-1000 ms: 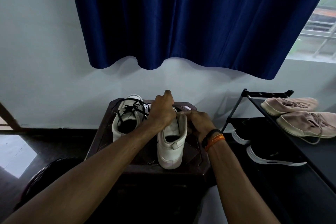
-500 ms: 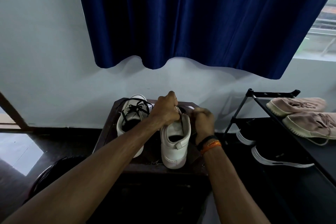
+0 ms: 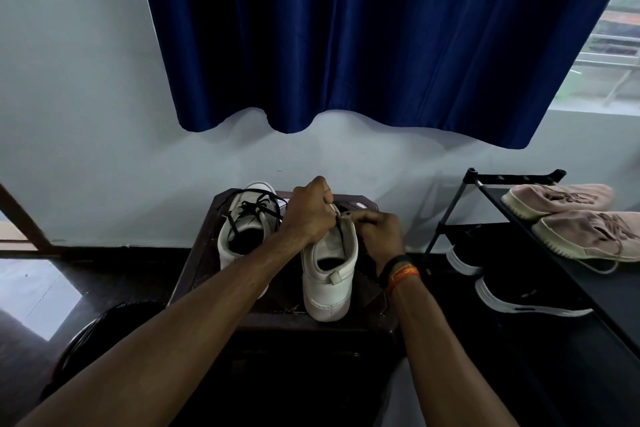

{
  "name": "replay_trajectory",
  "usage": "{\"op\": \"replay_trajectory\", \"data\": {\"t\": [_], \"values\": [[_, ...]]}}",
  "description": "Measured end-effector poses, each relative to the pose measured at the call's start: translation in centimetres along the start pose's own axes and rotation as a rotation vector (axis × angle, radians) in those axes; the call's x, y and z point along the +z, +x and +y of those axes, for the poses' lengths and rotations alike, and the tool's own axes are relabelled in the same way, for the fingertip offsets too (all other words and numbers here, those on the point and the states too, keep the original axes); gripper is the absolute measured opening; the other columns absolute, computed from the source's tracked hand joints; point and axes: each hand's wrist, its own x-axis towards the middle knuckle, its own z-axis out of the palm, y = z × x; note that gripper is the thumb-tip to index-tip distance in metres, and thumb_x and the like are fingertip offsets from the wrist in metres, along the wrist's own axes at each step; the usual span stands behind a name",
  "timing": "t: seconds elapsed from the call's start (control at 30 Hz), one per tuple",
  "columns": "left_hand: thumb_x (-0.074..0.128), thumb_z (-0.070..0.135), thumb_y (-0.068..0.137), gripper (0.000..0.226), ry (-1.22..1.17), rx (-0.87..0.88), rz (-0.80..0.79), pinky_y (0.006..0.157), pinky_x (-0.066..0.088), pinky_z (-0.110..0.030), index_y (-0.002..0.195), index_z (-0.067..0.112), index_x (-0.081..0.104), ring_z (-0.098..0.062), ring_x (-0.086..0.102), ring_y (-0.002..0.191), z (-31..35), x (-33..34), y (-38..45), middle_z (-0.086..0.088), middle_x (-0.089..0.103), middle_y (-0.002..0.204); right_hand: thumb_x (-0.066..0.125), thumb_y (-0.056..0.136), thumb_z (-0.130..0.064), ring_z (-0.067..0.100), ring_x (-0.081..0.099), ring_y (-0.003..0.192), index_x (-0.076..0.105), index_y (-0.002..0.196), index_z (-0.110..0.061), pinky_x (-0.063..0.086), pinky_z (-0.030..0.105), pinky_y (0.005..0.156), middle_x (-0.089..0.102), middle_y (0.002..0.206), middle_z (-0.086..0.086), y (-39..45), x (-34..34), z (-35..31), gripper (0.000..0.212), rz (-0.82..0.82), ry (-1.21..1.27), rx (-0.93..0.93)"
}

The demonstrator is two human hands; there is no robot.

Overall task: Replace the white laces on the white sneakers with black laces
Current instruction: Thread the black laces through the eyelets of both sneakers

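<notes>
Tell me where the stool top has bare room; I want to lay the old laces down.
The stool shows a bare strip along its left edge, beside the laced sneaker, and a narrow front edge. The middle is crowded: both sneakers and both hands at the right sneaker.

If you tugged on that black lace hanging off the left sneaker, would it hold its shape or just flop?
Probably flop: the black lace droops in loose loops over the left sneaker, so it looks soft and thin. It is likely very light, and a tug might slide it through the eyelets. A hard pull could drag the sneaker across the dark table.
</notes>
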Motion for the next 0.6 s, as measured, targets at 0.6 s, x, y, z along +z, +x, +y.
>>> {"op": "replay_trajectory", "data": {"t": [0.6], "values": [[0.083,0.015,0.06,0.044,0.082,-0.02,-0.058,0.093,0.048,-0.044,0.09,0.023,0.052,-0.014,0.064,0.085,0.6,-1.2,-0.9,0.01,0.068,0.08,0.04,0.092,0.006,0.014,0.043,0.053,0.053,0.076,-0.015,0.038,0.021,0.047,0.053,0.064,0.003,0.7,-2.8,0.6,0.03,0.269,0.638,0.03]]}}
